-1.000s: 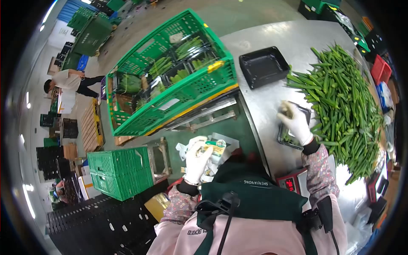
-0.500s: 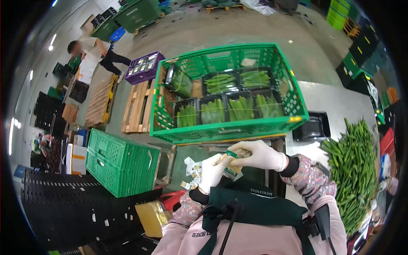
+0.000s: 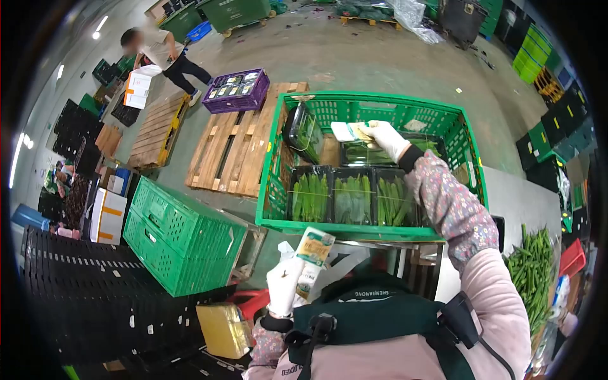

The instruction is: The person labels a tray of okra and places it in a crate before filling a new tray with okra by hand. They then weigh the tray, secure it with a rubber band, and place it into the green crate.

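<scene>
My left hand (image 3: 285,286), in a white glove, is closed around a stack of printed labels (image 3: 315,247), green, white and tan, in front of my apron. My right hand (image 3: 387,138), gloved too, reaches over the green crate (image 3: 370,232) and pinches a white and tan label (image 3: 350,132) above the back row of trays. In the crate's front row sit several black trays of okra (image 3: 352,197), banded across the middle. One tray (image 3: 305,134) stands tilted at the left end. My right hand and sleeve partly hide the back trays.
Loose okra (image 3: 531,269) lies heaped on the metal table (image 3: 520,193) at right. Folded green crates (image 3: 183,244) stand at left. Beyond are wooden pallets (image 3: 231,149) and a purple crate (image 3: 237,92). A person (image 3: 166,54) stands at upper left.
My hands were together at the labels and are now apart. My right hand has moved forward over the crate with one label; my left has drawn back left, keeping the stack.
</scene>
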A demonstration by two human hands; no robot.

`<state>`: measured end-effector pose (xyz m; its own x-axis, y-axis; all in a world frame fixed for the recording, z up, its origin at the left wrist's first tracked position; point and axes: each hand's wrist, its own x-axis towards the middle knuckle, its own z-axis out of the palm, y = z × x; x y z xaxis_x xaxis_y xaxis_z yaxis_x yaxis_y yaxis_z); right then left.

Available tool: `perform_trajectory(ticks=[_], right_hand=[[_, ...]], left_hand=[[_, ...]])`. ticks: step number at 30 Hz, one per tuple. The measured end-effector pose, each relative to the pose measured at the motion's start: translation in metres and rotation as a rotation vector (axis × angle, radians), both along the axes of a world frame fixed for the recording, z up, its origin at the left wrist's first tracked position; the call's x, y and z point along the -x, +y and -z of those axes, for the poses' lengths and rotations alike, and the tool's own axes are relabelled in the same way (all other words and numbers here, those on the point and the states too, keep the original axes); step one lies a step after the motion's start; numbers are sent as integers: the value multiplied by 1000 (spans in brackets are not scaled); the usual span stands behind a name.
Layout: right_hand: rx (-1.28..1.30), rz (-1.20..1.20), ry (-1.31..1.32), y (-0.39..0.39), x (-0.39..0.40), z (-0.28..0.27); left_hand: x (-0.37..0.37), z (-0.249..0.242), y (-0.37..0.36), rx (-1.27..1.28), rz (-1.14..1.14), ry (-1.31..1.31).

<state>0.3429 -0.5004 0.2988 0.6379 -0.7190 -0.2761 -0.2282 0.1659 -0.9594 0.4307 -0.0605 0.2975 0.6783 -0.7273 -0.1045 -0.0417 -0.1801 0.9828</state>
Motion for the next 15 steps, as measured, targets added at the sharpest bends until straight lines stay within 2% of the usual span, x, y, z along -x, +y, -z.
perform_trajectory(ticks=[2, 3, 5, 7, 9, 11, 13, 15], right_hand=[[-279, 100, -132, -22, -29, 51], [-422, 123, -231, -30, -43, 75], [-534, 46, -318, -18, -66, 79], [-536, 102, -301, -4, -87, 88], [-505, 111, -289, 6, -102, 98], [-412, 174, -159, 13, -113, 104], [-390, 150, -135, 14, -124, 112], [-261, 157, -108, 17, -135, 119]], left_hand=[[-3, 17, 12, -42, -25, -182], [-1, 23, 16, -46, -40, -180], [3, 29, 23, -66, -137, 176], [5, 26, 23, -97, -120, 231], [13, 21, 14, 79, -196, 308], [16, 1, 5, 76, -194, 370], [20, -11, -2, 192, -211, 486], [18, -10, 0, 188, -213, 466]])
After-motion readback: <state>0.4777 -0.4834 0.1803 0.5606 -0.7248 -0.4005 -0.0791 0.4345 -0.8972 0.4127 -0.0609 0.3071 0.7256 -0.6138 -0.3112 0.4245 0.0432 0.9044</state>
